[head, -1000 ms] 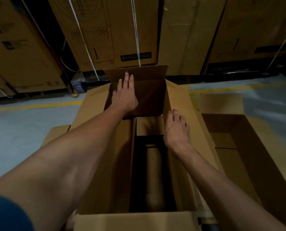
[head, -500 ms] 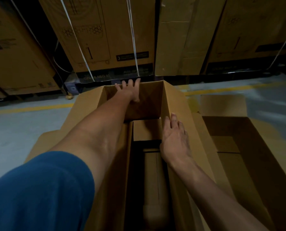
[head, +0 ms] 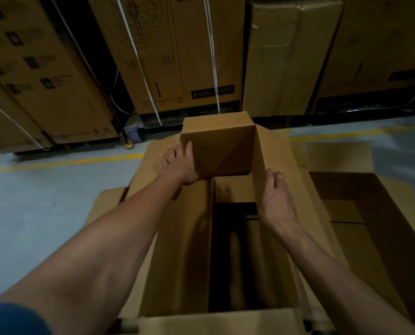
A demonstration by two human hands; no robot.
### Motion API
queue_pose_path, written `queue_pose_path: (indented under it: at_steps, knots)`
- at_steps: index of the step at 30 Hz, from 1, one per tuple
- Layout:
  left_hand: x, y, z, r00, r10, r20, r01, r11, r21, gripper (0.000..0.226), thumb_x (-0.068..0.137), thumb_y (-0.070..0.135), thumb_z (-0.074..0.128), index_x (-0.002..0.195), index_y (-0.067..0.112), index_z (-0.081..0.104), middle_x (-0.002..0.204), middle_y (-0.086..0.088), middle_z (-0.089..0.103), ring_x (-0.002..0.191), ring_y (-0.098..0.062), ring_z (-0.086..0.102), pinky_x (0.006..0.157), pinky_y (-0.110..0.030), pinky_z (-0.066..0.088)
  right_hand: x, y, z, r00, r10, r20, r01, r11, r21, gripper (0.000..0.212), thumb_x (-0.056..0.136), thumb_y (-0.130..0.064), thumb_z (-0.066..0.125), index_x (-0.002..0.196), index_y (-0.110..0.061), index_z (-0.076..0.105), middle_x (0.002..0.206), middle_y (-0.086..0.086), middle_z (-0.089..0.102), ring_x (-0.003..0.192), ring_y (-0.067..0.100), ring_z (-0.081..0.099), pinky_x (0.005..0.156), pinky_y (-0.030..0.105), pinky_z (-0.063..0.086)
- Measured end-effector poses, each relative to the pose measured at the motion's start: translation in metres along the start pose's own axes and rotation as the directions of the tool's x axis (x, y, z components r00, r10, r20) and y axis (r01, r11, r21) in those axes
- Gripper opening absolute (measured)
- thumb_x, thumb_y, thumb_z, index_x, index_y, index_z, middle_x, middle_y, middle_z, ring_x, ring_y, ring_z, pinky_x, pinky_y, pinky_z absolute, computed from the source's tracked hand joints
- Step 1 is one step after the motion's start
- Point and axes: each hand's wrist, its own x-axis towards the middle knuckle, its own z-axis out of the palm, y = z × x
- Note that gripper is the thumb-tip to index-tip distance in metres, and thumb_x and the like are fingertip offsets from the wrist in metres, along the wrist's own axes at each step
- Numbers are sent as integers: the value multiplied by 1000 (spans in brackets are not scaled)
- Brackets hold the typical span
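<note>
The long cardboard box [head: 177,262] lay on the floor [head: 44,201], its near end under the camera and its far end toward the stacked cartons [head: 177,56] along the floor's far edge. The left hand [head: 177,163] lay open, fingers straight and spread, pressed flat against the left edge of the far end flap [head: 222,151], which stood up with its top bent over. The inside [head: 235,262] was dark; something brown lay in it, though what it was could not be told. The right hand [head: 277,201], well apart from the left, was open too, its fingers laid against the inner face of the right long flap [head: 271,151], which stood upright. Closing seemed barely begun: no flap was down over the opening, and all four looked left to fold and seal. A second open box [head: 383,213] sat just beside it on the right.
</note>
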Motion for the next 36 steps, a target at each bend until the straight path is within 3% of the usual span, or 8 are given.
queue_pose_path:
  at_steps: [4,11,19,22,27,30,34,36]
  knots:
    - [-80,-39,23,989,-141,36,144,984,-104,107,99,24,68,167,25,-15,177,-8,-14,162,-42,-5,128,-64,11,-30,2,-6,996,92,15,-92,996,-15,99,80,-3,81,159,-9,21,160,21,33,143,41,40,115,53,44]
    - [-210,-63,66,982,-187,0,176,927,-331,104,90,13,74,166,32,6,172,-8,20,149,-40,36,113,-58,47,-105,-6,-29,953,242,183,-238,970,-47,91,86,-7,73,156,-19,16,163,16,23,139,44,38,105,63,44]
    - [-308,-64,75,962,-270,39,261,868,-422,91,97,20,71,166,30,13,162,-9,37,134,-34,54,107,-52,54,-189,10,-43,923,314,221,-338,938,80,97,89,-17,67,163,-38,8,149,15,35,132,44,42,102,62,47]
    - [-322,-59,75,967,-253,29,243,885,-397,85,101,23,66,167,31,13,145,-10,54,107,-22,65,84,-38,60,-197,18,-47,931,290,221,-329,930,162,90,92,-17,62,165,-33,12,143,18,43,125,40,50,102,58,51]
    - [-320,-51,69,966,-256,42,247,855,-457,74,106,18,60,167,34,22,114,-1,54,68,-10,62,47,-18,42,-195,17,-51,942,215,259,-285,919,272,75,99,0,55,164,-20,24,119,15,59,94,25,63,80,39,61]
    - [-315,-56,65,957,-285,47,264,797,-543,73,107,14,59,167,34,23,105,5,52,68,-10,62,46,-16,43,-191,11,-57,953,207,221,-271,908,319,74,99,2,55,164,-23,30,127,17,61,98,29,67,87,42,63]
    - [-307,-63,48,954,-298,18,242,737,-631,72,105,12,58,166,34,27,147,-8,56,108,-21,70,83,-34,63,-186,0,-75,967,170,190,-229,904,360,74,99,5,53,164,-24,32,149,19,54,122,36,64,98,47,61]
    - [-303,-65,37,959,-282,-31,192,724,-663,72,105,11,58,166,33,27,144,-9,57,92,-15,68,68,-25,56,-190,-5,-89,976,138,167,-192,910,368,75,100,7,52,165,-23,31,151,18,53,114,30,66,86,32,62]
